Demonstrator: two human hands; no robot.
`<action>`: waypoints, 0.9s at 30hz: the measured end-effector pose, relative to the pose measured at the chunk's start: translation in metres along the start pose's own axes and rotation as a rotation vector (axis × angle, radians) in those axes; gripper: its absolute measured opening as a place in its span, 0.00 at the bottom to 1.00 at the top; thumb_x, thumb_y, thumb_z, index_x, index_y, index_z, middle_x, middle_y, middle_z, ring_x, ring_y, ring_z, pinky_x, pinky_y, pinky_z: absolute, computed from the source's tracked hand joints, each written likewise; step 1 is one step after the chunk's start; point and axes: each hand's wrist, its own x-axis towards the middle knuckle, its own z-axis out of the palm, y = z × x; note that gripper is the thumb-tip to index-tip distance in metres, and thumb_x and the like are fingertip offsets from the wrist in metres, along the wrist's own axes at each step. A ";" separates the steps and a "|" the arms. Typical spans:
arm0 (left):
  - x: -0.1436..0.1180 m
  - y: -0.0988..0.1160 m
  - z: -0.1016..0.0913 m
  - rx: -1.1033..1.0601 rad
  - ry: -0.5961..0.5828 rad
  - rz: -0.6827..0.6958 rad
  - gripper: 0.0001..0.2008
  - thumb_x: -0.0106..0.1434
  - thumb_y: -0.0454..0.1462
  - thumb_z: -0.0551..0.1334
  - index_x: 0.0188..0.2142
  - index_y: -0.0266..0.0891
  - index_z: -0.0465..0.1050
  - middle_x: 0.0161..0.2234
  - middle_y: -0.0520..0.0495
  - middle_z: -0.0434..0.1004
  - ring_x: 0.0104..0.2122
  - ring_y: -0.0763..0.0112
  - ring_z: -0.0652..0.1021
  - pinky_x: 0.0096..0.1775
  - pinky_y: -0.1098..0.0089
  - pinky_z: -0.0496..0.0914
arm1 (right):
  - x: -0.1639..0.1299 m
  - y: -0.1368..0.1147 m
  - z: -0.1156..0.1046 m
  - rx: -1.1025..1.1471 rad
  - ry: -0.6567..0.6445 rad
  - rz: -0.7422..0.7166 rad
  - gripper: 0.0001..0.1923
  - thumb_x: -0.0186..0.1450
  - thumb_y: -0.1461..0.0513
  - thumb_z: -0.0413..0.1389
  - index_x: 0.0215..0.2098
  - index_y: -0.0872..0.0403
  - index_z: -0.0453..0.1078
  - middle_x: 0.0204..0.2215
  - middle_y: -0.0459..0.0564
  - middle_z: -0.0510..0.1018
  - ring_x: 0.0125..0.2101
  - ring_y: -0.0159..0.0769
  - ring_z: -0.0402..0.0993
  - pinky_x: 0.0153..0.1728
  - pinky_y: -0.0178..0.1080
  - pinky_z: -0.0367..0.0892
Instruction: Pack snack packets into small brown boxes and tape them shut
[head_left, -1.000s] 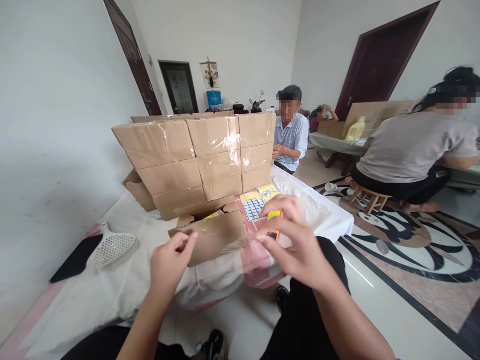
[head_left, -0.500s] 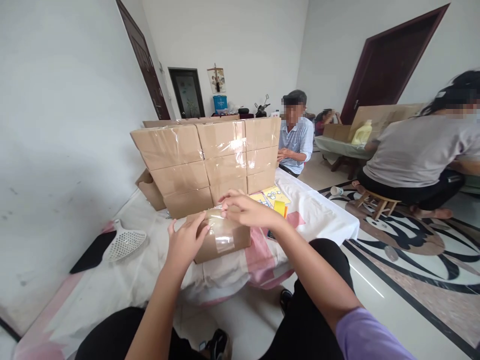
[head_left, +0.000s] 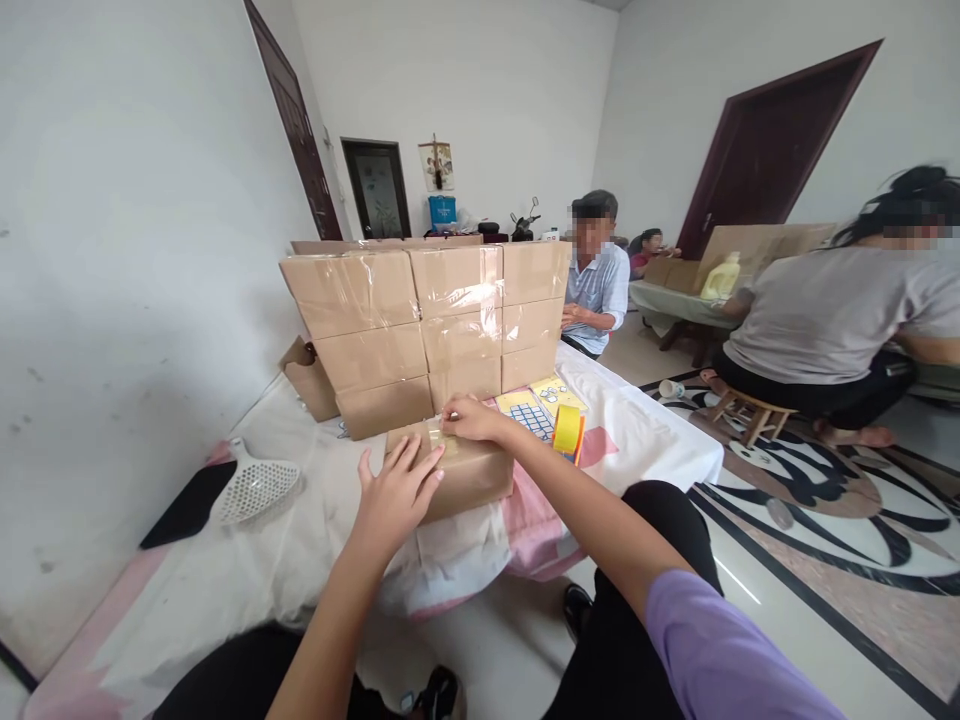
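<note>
A closed brown cardboard box lies on the cloth-covered table in front of me, with clear tape across its top. My left hand rests on the box's top left part, fingers spread and nothing held. Over the far side of the top, my right hand has its fingers curled together close to the tape. What is between those fingertips, if anything, is too small to tell. Right of the box stands a yellow tape roll with an orange part below it.
Stacked taped boxes rise behind the box, and a small open carton stands at their left. A white perforated scoop and a black flat object lie left. Yellow printed sheets lie right. Several people sit beyond.
My left hand has slid slightly right and flattened on the box. The right hand's fingers have curled in, lower over the tape. The view has shifted a little, showing more of the tape roll.
</note>
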 end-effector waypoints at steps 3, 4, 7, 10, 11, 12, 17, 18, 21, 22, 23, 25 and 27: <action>-0.001 0.000 0.005 0.034 0.021 0.009 0.19 0.75 0.44 0.53 0.60 0.52 0.75 0.65 0.39 0.69 0.64 0.48 0.70 0.67 0.32 0.37 | 0.008 0.000 -0.005 -0.024 0.002 0.072 0.15 0.59 0.56 0.67 0.43 0.52 0.77 0.58 0.55 0.71 0.60 0.52 0.66 0.61 0.50 0.62; -0.001 0.000 0.006 0.039 0.030 0.014 0.19 0.74 0.45 0.54 0.60 0.51 0.75 0.65 0.38 0.69 0.64 0.47 0.70 0.67 0.32 0.37 | 0.011 0.000 -0.009 -0.032 0.026 0.126 0.26 0.55 0.54 0.71 0.49 0.53 0.75 0.62 0.58 0.66 0.63 0.58 0.62 0.62 0.54 0.60; -0.004 0.001 0.008 0.058 0.100 0.050 0.18 0.74 0.45 0.56 0.59 0.49 0.76 0.63 0.39 0.71 0.62 0.49 0.72 0.68 0.36 0.34 | 0.011 0.002 -0.024 -0.033 0.128 0.308 0.49 0.52 0.52 0.73 0.65 0.56 0.60 0.69 0.70 0.53 0.68 0.71 0.48 0.63 0.70 0.51; -0.009 0.002 0.007 0.062 0.247 0.148 0.16 0.74 0.43 0.56 0.56 0.48 0.76 0.61 0.44 0.75 0.59 0.53 0.75 0.69 0.43 0.30 | -0.014 0.011 -0.038 0.032 0.132 0.328 0.33 0.65 0.54 0.64 0.64 0.56 0.62 0.64 0.66 0.63 0.65 0.61 0.58 0.64 0.65 0.53; -0.010 0.001 0.008 0.052 0.296 0.201 0.15 0.75 0.42 0.56 0.56 0.47 0.76 0.60 0.46 0.76 0.58 0.55 0.76 0.69 0.45 0.31 | -0.028 0.016 -0.040 0.058 0.107 0.300 0.28 0.67 0.54 0.62 0.61 0.54 0.65 0.61 0.61 0.69 0.63 0.55 0.64 0.64 0.58 0.58; -0.010 -0.001 0.009 0.038 0.339 0.263 0.15 0.75 0.40 0.55 0.56 0.47 0.76 0.58 0.47 0.77 0.57 0.57 0.77 0.70 0.47 0.33 | -0.046 0.023 -0.039 0.095 0.077 0.259 0.26 0.67 0.54 0.61 0.60 0.52 0.66 0.58 0.56 0.72 0.60 0.50 0.69 0.62 0.52 0.63; -0.002 -0.020 0.021 0.000 0.487 0.473 0.17 0.72 0.34 0.56 0.57 0.45 0.74 0.53 0.50 0.81 0.47 0.64 0.82 0.70 0.53 0.43 | -0.133 0.052 0.001 0.368 0.011 -0.032 0.63 0.53 0.48 0.72 0.75 0.47 0.41 0.69 0.58 0.52 0.69 0.50 0.54 0.66 0.46 0.58; 0.000 -0.022 0.022 0.000 0.497 0.510 0.17 0.72 0.33 0.55 0.56 0.45 0.75 0.53 0.49 0.81 0.47 0.64 0.82 0.69 0.54 0.44 | -0.145 0.054 0.012 0.369 0.038 -0.048 0.69 0.49 0.48 0.74 0.75 0.47 0.37 0.69 0.61 0.49 0.69 0.53 0.53 0.66 0.49 0.57; 0.000 -0.023 0.016 0.022 0.492 0.595 0.19 0.71 0.31 0.54 0.58 0.45 0.74 0.54 0.48 0.81 0.47 0.65 0.82 0.68 0.56 0.50 | -0.164 0.050 0.037 0.350 0.211 -0.073 0.68 0.42 0.51 0.76 0.72 0.49 0.45 0.62 0.60 0.56 0.63 0.55 0.59 0.63 0.52 0.61; -0.002 -0.023 0.013 0.042 0.498 0.603 0.20 0.71 0.31 0.55 0.59 0.45 0.73 0.53 0.48 0.81 0.47 0.64 0.82 0.68 0.56 0.52 | -0.169 0.046 0.040 0.361 0.273 -0.090 0.65 0.41 0.52 0.76 0.70 0.50 0.50 0.59 0.59 0.58 0.61 0.54 0.61 0.61 0.52 0.63; -0.004 -0.024 0.010 0.062 0.515 0.594 0.22 0.70 0.32 0.58 0.62 0.45 0.72 0.53 0.47 0.81 0.48 0.61 0.82 0.66 0.56 0.55 | -0.173 0.042 0.039 0.382 0.324 -0.111 0.62 0.40 0.52 0.76 0.68 0.50 0.53 0.57 0.57 0.60 0.59 0.54 0.63 0.60 0.52 0.64; -0.012 -0.031 0.007 0.091 0.598 0.549 0.30 0.66 0.34 0.66 0.66 0.44 0.68 0.54 0.42 0.80 0.50 0.54 0.81 0.62 0.54 0.62 | -0.188 0.036 0.023 0.442 0.400 -0.160 0.58 0.41 0.53 0.75 0.66 0.50 0.55 0.56 0.56 0.61 0.58 0.53 0.64 0.59 0.52 0.65; -0.022 -0.048 0.008 0.054 0.682 0.481 0.41 0.58 0.34 0.73 0.69 0.42 0.63 0.61 0.37 0.74 0.56 0.47 0.77 0.59 0.52 0.67 | -0.215 0.035 -0.008 0.502 0.490 -0.193 0.55 0.45 0.52 0.73 0.66 0.48 0.53 0.58 0.57 0.61 0.59 0.54 0.63 0.60 0.53 0.63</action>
